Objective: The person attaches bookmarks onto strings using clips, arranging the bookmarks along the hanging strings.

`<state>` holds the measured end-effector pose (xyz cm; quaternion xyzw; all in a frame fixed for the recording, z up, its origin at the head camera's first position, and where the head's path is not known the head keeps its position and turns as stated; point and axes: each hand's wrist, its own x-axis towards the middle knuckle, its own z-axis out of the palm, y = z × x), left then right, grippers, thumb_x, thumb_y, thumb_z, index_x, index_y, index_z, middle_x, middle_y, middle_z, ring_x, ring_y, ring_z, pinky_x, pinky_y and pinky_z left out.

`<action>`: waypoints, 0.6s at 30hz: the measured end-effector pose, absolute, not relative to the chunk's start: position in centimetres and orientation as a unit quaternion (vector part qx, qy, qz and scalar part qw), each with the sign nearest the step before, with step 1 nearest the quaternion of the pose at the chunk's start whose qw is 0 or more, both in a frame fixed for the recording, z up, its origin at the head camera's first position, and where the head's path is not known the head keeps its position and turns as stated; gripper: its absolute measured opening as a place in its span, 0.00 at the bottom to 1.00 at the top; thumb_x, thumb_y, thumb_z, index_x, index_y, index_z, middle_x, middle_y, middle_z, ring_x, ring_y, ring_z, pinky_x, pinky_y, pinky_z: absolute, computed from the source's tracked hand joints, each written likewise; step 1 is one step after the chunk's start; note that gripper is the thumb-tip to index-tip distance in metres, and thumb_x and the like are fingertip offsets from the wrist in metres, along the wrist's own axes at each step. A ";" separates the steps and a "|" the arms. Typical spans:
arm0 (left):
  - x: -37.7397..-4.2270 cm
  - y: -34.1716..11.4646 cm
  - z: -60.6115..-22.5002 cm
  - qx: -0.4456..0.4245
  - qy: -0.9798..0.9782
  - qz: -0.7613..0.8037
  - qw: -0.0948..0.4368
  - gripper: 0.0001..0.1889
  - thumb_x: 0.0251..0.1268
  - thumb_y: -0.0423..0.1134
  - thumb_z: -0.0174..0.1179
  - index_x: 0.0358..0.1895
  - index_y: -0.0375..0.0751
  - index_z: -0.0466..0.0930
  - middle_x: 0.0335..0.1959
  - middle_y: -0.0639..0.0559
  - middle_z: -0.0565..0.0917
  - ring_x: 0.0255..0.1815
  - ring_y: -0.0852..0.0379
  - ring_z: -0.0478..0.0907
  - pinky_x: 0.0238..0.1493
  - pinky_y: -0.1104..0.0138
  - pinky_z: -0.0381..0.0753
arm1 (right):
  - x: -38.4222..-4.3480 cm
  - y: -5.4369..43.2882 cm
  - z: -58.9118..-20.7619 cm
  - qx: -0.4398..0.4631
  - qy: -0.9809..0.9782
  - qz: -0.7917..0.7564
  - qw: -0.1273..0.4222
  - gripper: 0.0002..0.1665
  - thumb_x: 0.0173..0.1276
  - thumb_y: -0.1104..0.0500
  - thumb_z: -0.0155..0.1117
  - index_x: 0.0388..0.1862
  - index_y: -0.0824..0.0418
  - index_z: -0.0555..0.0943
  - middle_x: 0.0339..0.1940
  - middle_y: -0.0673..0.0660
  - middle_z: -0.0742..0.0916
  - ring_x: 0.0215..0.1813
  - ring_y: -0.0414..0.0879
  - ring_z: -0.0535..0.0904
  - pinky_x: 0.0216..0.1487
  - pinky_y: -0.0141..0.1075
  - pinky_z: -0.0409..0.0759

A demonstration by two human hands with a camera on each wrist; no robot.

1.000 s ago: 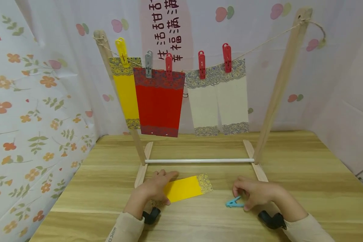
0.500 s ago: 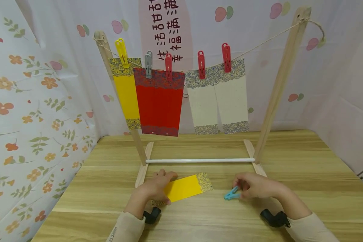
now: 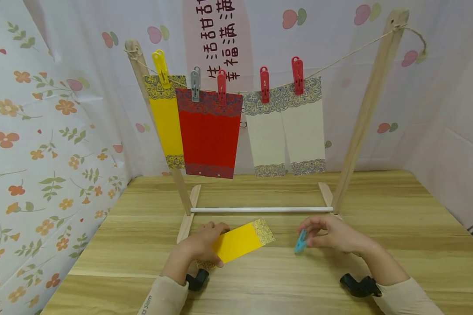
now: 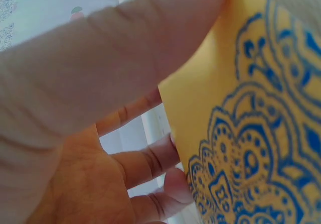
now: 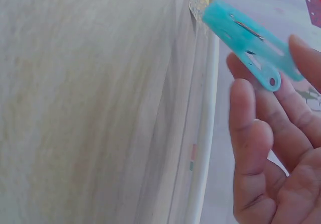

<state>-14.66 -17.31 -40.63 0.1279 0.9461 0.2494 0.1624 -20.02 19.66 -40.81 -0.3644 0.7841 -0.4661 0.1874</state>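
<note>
My left hand [image 3: 202, 245] grips a yellow paper card [image 3: 238, 242] with patterned ends, thumb on one side and fingers on the other. In the left wrist view the card [image 4: 200, 98] shows a blue lace-like print. My right hand [image 3: 335, 234] pinches a turquoise clothespin [image 3: 301, 242] by its handle end, just above the table and right of the card. The right wrist view has the clothespin [image 5: 251, 43] between thumb and fingertips, its nose pointing away from the palm.
A wooden stand with a right post [image 3: 368, 109], left post [image 3: 179, 188] and white crossbar [image 3: 260, 210] bears a string [image 3: 351, 52]. Clothespins hold a yellow card [image 3: 166, 124], red cards [image 3: 209, 138] and white cards [image 3: 304, 131] on it. The wooden table [image 3: 260, 288] lies below.
My right hand has lifted and moved away from me, and the clothespin has turned more upright. The yellow card's far end has tilted up slightly in my left hand.
</note>
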 end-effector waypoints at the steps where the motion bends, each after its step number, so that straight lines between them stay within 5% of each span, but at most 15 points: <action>1: -14.7 -17.3 -40.7 0.129 0.946 0.250 0.161 0.44 0.41 0.35 0.81 0.66 0.44 0.69 0.60 0.43 0.74 0.58 0.43 0.68 0.62 0.43 0.72 | -20.0 19.7 -40.7 -0.358 0.789 -0.465 0.183 0.20 0.69 0.62 0.65 0.55 0.73 0.78 0.43 0.62 0.87 0.43 0.35 0.81 0.44 0.31 0.81; 9: -14.9 -17.7 -41.0 0.134 0.953 0.229 0.144 0.42 0.38 0.39 0.83 0.61 0.42 0.71 0.54 0.48 0.78 0.50 0.49 0.66 0.52 0.47 0.72 | -20.0 19.8 -40.6 -0.312 0.801 -0.484 0.165 0.25 0.72 0.59 0.63 0.61 0.75 0.76 0.50 0.68 0.85 0.48 0.32 0.79 0.48 0.29 0.80; 18: -15.1 -17.7 -40.8 0.135 0.957 0.221 0.135 0.32 0.46 0.37 0.79 0.57 0.44 0.76 0.53 0.49 0.80 0.51 0.49 0.71 0.56 0.46 0.74 | -20.4 20.0 -40.4 -0.290 0.797 -0.505 0.161 0.24 0.72 0.60 0.62 0.59 0.78 0.75 0.49 0.69 0.86 0.47 0.30 0.81 0.48 0.27 0.80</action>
